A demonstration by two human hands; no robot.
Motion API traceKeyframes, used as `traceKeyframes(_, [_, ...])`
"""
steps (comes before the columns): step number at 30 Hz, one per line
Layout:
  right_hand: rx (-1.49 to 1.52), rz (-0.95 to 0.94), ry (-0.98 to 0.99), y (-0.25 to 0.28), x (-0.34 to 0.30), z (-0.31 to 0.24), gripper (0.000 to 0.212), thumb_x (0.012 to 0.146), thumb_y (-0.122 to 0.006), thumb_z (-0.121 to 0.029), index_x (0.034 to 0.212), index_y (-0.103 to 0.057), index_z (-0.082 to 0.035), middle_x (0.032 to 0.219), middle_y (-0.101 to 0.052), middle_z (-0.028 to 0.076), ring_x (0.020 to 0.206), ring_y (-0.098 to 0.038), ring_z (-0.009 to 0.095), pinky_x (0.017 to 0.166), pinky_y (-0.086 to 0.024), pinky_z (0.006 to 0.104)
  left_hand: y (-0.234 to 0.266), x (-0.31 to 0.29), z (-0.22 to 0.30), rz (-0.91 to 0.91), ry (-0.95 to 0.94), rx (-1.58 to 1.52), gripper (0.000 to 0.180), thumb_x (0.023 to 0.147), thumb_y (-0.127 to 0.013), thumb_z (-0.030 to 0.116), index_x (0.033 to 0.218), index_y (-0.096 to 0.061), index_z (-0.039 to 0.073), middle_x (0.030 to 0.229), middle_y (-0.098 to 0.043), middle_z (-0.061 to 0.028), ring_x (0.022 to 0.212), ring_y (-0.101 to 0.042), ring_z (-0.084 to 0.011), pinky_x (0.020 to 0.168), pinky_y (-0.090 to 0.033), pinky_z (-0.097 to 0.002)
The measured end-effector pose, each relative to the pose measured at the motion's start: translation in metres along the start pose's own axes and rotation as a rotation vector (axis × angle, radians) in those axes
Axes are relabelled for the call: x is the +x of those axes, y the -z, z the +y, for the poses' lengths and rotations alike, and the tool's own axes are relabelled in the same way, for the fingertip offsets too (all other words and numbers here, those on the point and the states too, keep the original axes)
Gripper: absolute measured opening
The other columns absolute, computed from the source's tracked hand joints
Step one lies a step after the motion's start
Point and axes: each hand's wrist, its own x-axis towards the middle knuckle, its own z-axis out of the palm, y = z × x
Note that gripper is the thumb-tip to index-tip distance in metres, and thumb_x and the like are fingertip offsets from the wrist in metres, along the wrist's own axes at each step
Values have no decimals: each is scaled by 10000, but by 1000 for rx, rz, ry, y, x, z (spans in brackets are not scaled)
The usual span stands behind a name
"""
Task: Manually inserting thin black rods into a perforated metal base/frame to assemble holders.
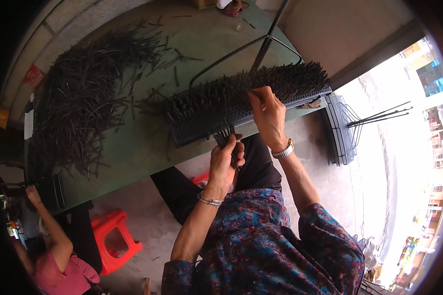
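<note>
A long black perforated rack (206, 122) lies at the table's near edge, most of its holes filled with upright thin black sticks (280, 78). Bare holes show along its near left side. In front of the rack, my left hand (226, 156) is closed round a small bundle of black sticks (225, 135), their ends fanning out above the fingers. My right hand (269, 114) is over the rack's near edge, fingers pinched together; whatever is between the fingertips is hidden. A large loose heap of similar black sticks (81, 98) covers the table's left part.
The green table (147, 142) carries a dark metal stand (261, 42) behind the rack. Grey racks with thin rods (340, 130) stand at the right. A co-worker in pink (64, 270) sits at the lower left, one hand near another black rack (51, 191). A red stool (114, 241) stands nearby.
</note>
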Motion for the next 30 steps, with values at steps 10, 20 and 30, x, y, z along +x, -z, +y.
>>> traceKeyframes(10, [49,0,-33,-4,0,6,67,880,-621,-90,922,-609,-41,751,-614,81,647,-590,200,608,-474,303,-5,-11,-1,46,5,-15,288,948,-602,264,1079,-571,9,689,-500,8,560,-409,-59,486,-304,-207])
traceKeyframes(20, [-220,-18,100,-2,-9,-3,171,855,-665,-166,986,-683,-58,810,-605,116,713,-606,242,630,-462,335,-6,-12,-1,92,-54,20,290,927,-636,274,1008,-613,-4,727,-576,-19,552,-463,-58,462,-324,-194])
traceKeyframes(30, [395,-723,-337,27,-19,-7,230,861,-634,-194,944,-663,19,764,-650,109,701,-617,172,622,-475,312,-6,-12,-2,103,-97,76,247,910,-656,270,991,-645,37,781,-659,-58,611,-532,-66,470,-340,-186])
